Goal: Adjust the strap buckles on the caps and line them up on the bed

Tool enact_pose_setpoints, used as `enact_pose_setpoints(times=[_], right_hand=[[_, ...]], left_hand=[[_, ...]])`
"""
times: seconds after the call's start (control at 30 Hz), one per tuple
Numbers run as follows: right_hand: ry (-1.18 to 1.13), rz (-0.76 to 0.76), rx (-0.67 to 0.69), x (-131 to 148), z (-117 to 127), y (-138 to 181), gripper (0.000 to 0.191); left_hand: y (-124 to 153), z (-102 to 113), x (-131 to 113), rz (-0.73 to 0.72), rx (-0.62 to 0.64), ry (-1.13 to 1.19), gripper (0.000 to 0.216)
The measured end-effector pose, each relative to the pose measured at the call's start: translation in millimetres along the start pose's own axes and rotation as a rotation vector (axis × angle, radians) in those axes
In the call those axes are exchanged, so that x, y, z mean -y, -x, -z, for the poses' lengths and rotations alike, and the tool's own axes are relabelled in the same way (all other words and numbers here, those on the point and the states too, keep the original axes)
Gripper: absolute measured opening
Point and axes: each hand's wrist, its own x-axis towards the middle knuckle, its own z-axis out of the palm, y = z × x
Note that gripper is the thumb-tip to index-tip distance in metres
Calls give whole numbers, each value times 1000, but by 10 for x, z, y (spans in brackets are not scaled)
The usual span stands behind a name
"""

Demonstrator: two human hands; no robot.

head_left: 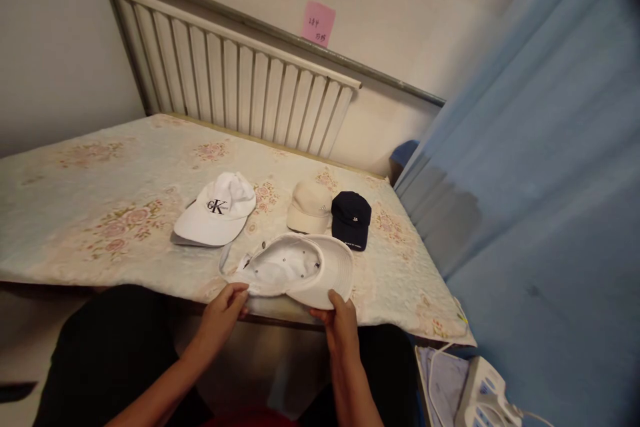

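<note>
while the right hand [341,318] pinches 1 upturned off-white cap [285,265] by the brim [330,273], the left hand [226,305] pinches its rear; held at the floral cloth's [165,160] near edge, it may drop should either pinch loosen. count: 4 caps (1 held, 1 lettered white cap [227,203], 1 beige cap [307,207], 1 dark cap [351,215]); 2 hands.

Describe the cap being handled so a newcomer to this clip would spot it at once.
At the near edge of the flowered cover, closer than the white cap, beige cap and navy cap, find the pale cap. The left hand touches its back edge and the right hand holds its brim. Unlike the other three, its inside shows.
</note>
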Motion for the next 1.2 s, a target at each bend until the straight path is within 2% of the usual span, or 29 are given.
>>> enact_pose_setpoints(times=[0.13,0.3,0.37,0.5,0.6,0.7,0.83,1.2], right_hand=[[5,-3,-14,-58,102,-32,59],[15,4,-19,-94,152,-46,58],[18,6,-23,-97,160,-53,57],[22,8,-39,-98,185,-80,56],[27,6,-51,-102,211,-117,55],[27,12,-55,-107,238,-156,53],[29,12,-72,-110,268,-188,52],[-104,29,-17,-80,253,-300,59]], left_hand=[[-23,35,125,8,-55,27,40],[-102,63,166,104,-164,233,38],[-150,84,142,173,-152,329,31],[-258,131,66,331,-42,535,17],[-342,135,3,389,-43,642,16],[-418,118,-51,360,-24,719,16],[-486,107,-92,270,77,759,22],[-735,139,-198,22,202,580,30]])
